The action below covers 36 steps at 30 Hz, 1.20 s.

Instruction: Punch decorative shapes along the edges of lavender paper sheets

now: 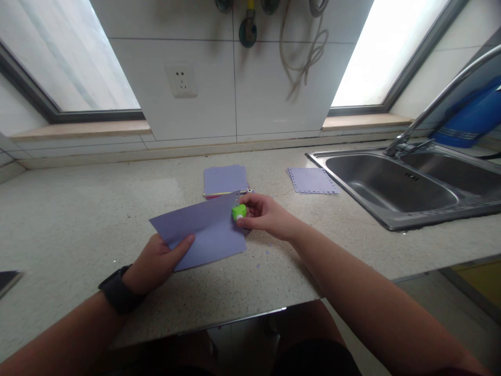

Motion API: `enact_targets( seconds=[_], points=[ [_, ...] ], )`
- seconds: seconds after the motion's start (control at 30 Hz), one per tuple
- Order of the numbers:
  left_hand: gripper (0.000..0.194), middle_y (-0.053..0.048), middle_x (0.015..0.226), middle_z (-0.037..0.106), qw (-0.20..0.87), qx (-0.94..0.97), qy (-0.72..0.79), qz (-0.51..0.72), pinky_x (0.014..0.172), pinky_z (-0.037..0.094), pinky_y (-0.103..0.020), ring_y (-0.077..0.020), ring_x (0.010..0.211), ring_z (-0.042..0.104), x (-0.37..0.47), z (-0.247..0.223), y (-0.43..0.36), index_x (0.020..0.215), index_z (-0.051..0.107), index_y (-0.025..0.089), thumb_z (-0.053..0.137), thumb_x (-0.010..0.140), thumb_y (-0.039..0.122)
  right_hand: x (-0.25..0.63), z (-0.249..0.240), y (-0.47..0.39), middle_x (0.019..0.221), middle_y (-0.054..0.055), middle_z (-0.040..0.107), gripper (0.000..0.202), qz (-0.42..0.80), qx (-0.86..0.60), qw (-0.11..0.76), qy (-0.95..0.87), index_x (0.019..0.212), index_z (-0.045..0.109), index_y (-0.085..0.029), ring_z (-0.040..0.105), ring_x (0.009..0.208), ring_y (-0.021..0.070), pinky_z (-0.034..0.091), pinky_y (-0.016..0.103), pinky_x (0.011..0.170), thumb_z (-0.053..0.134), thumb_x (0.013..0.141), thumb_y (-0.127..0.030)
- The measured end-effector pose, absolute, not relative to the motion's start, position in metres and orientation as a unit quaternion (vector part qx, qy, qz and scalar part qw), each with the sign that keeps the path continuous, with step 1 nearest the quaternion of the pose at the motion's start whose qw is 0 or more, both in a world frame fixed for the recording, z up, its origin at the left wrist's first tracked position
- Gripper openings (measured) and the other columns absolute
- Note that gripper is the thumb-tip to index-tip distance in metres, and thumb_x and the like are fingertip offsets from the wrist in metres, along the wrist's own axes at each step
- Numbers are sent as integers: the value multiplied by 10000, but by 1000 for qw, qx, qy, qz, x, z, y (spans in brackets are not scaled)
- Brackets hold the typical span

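My left hand (166, 258) grips a sheet of purple paper (207, 230) by its lower left part, thumb on top, holding it tilted above the counter. At the sheet's right edge, my right hand (262, 213) is closed around a small green craft punch (238, 211) with a white part. A few punched holes show near the sheet's upper right corner. Behind the sheet lies a stack of purple paper (225, 178) with other colours at its front edge. Purple sheets with punched edges (312, 180) rest to the right, near the sink.
A double steel sink (387, 183) with a faucet (399, 143) is set into the speckled counter (90, 209) on the right. Small purple scraps (267, 252) lie below my right hand. A dark flat object (8, 281) sits at the left edge, and a blue object (469, 115) stands behind the sink.
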<state>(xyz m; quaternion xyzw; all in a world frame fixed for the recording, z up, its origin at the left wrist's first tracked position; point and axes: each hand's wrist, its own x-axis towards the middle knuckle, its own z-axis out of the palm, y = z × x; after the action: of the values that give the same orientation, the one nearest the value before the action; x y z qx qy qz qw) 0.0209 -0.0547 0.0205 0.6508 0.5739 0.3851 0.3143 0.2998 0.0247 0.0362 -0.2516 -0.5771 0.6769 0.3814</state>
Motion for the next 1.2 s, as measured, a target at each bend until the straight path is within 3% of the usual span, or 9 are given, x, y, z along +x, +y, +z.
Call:
enact_targets(
  seconds=[0.67,1.2],
  points=[
    [479,-75,1220,759,316,648,575,386,1074,518,-501,-351,1163,692,24,25,-54,1175,747,246,653,850,585,300,35,25,845,-18,694,396,677,-244,382,-580,974,685,-194,654,725,94,577,222,699,921,656,-209],
    [475,-66,1243,751,323,651,571,381,1102,496,-501,-344,1172,689,24,24,-54,1195,740,259,641,862,583,302,30,27,823,-34,648,372,671,-223,365,-606,979,672,-183,606,692,71,523,201,669,906,695,-235]
  ],
)
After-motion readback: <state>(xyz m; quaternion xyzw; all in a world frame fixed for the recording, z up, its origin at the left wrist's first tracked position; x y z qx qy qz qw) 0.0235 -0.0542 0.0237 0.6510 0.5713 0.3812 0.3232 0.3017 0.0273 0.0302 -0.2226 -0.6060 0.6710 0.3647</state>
